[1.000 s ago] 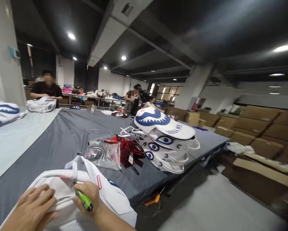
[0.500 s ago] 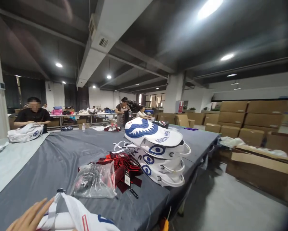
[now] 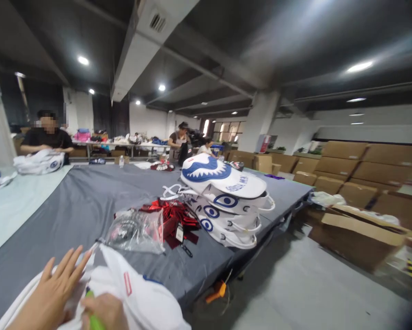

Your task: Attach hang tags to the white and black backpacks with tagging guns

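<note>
A white bag [image 3: 151, 293] with a small red rectangle and a blue print lies at the near edge of the table. My left hand [image 3: 59, 284] is spread flat over its white fabric, fingers apart. Beside it, my right hand [image 3: 106, 311] is closed around a bright green tool [image 3: 95, 321] with a dark tip, held against the bag; its kind is not clear. Farther right stands a stack of white shark-print bags [image 3: 222, 183] with blue eyes and white cords. A heap of red and black tags [image 3: 171, 222] and a clear plastic bag [image 3: 135, 231] with dark contents lie left of the stack.
The grey-covered table [image 3: 99, 197] has its edge at the right. An orange tool [image 3: 216, 292] hangs there. Cardboard boxes [image 3: 357, 238] stand on the floor to the right. A co-worker [image 3: 47, 137] sits at far left with a white bag; others work behind.
My view has tipped downward. My left hand has come farther into view over the bag, and my right hand has appeared with the green tool.
</note>
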`<state>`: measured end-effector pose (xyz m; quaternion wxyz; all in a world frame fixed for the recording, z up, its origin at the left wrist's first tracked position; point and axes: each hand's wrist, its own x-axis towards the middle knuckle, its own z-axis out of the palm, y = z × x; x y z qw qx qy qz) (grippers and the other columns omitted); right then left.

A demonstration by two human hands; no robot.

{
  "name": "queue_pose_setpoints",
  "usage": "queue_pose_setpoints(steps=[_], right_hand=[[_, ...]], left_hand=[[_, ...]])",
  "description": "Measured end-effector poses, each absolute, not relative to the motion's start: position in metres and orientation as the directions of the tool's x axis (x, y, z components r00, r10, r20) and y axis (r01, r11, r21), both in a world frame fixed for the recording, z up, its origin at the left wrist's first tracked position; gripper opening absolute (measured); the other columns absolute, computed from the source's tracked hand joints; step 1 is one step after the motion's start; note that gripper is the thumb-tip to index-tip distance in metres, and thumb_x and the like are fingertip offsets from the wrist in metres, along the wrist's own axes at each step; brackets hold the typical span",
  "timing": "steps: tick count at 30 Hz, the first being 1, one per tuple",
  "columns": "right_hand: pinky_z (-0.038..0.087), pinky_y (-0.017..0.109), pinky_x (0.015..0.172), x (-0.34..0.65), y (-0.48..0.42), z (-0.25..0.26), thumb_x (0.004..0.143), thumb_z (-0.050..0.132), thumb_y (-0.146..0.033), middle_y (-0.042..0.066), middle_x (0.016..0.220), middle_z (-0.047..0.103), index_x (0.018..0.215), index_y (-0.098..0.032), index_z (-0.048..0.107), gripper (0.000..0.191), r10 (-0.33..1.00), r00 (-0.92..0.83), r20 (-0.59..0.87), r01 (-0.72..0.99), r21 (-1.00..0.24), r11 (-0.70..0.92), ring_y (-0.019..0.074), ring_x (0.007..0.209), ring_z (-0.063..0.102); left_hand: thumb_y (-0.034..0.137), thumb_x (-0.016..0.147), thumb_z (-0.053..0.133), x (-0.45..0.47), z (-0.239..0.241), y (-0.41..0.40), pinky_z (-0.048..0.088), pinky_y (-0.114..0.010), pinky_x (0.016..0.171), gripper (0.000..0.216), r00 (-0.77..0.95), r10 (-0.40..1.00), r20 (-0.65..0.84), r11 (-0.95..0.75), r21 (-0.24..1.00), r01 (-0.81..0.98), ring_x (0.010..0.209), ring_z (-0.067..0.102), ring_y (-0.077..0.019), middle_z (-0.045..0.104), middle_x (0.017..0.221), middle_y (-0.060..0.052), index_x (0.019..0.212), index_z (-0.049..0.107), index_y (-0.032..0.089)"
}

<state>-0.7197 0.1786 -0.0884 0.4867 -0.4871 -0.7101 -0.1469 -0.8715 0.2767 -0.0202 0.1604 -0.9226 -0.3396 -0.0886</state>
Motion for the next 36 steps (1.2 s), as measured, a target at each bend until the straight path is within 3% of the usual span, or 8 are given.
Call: queue_pose_setpoints(steps=[3,8,10,13,17,20,27,36], right_hand=[[0.058,0.029,0.071,-0.727,0.166,-0.101,0.089,0.048,-0.028,0.004,0.086,0.077,0.112,-0.024,0.069,0.031,0.655,0.081,0.751,0.702,-0.510,0.497,0.0197,0.074,0.073],[0.049,0.042,0.099,-0.692,0.166,-0.060,0.095,0.049,-0.024,0.012,0.110,0.072,0.123,-0.020,0.064,0.031,0.745,0.124,0.655,0.782,-0.526,0.333,0.0231,0.106,0.067],[0.045,0.046,0.105,-0.685,0.183,-0.040,0.089,0.063,-0.033,0.016,0.128,0.064,0.135,-0.017,0.055,0.049,0.837,0.126,0.532,0.845,-0.500,0.191,0.0285,0.121,0.058],[0.039,0.053,0.110,-0.699,0.206,-0.023,0.075,0.079,-0.036,0.020,0.147,0.049,0.149,-0.015,0.036,0.088,0.975,0.068,0.210,0.909,-0.415,0.026,0.0339,0.137,0.044],[0.029,0.063,0.113,-0.730,0.228,-0.022,0.074,0.081,-0.030,0.023,0.159,0.029,0.154,-0.016,0.027,0.097,0.994,0.107,-0.020,0.969,-0.223,-0.109,0.0381,0.147,0.027],[0.032,0.060,0.111,-0.733,0.232,-0.022,0.074,0.082,-0.027,0.023,0.157,0.032,0.153,-0.017,0.028,0.096,0.994,0.098,-0.057,0.980,-0.166,-0.106,0.0369,0.144,0.032],[0.029,0.056,0.115,-0.713,0.221,-0.027,0.079,0.075,-0.024,0.024,0.158,0.031,0.155,-0.014,0.023,0.093,0.999,-0.038,-0.018,0.969,-0.247,0.032,0.0337,0.147,0.030],[0.033,0.057,0.113,-0.713,0.228,-0.039,0.081,0.072,-0.024,0.025,0.157,0.033,0.154,-0.011,0.028,0.087,0.999,-0.032,0.030,0.967,-0.251,0.038,0.0369,0.145,0.033]], left_hand=[[0.027,0.070,0.072,-0.872,-0.004,0.259,0.033,-0.052,0.115,0.092,0.738,0.639,0.218,-0.689,-0.265,0.675,0.142,0.043,-0.0328,0.040,0.157,-0.017,0.154,0.035,0.018],[0.035,0.078,0.072,-0.868,0.006,0.258,0.027,-0.058,0.116,0.095,0.703,0.680,0.210,-0.675,-0.195,0.711,0.144,0.034,-0.0369,0.034,0.159,-0.019,0.157,0.023,0.016],[0.040,0.079,0.073,-0.867,0.004,0.259,0.024,-0.061,0.115,0.094,0.656,0.728,0.198,-0.634,-0.169,0.755,0.146,0.029,-0.0402,0.030,0.161,-0.020,0.157,0.025,0.017],[0.043,0.080,0.072,-0.865,-0.001,0.260,0.025,-0.060,0.115,0.092,0.635,0.754,0.165,-0.619,-0.142,0.772,0.147,0.028,-0.0409,0.027,0.162,-0.021,0.156,0.027,0.016],[0.041,0.079,0.073,-0.860,-0.005,0.270,0.030,-0.053,0.112,0.086,0.626,0.769,0.130,-0.613,-0.132,0.779,0.139,0.039,-0.0397,0.029,0.161,-0.023,0.151,0.037,0.011],[0.038,0.075,0.077,-0.860,-0.002,0.275,0.034,-0.051,0.109,0.086,0.629,0.774,0.073,-0.618,-0.129,0.776,0.134,0.044,-0.0392,0.034,0.158,-0.024,0.148,0.041,0.010],[0.027,0.084,0.065,-0.875,0.011,0.272,0.032,-0.050,0.111,0.073,0.665,0.744,0.063,-0.656,-0.117,0.746,0.146,0.032,-0.0397,0.030,0.161,-0.021,0.151,0.038,0.017],[0.045,0.078,0.074,-0.862,0.003,0.275,0.030,-0.058,0.112,0.092,0.613,0.790,0.013,-0.605,-0.148,0.783,0.150,0.020,-0.0394,0.023,0.164,-0.021,0.154,0.030,0.017]])
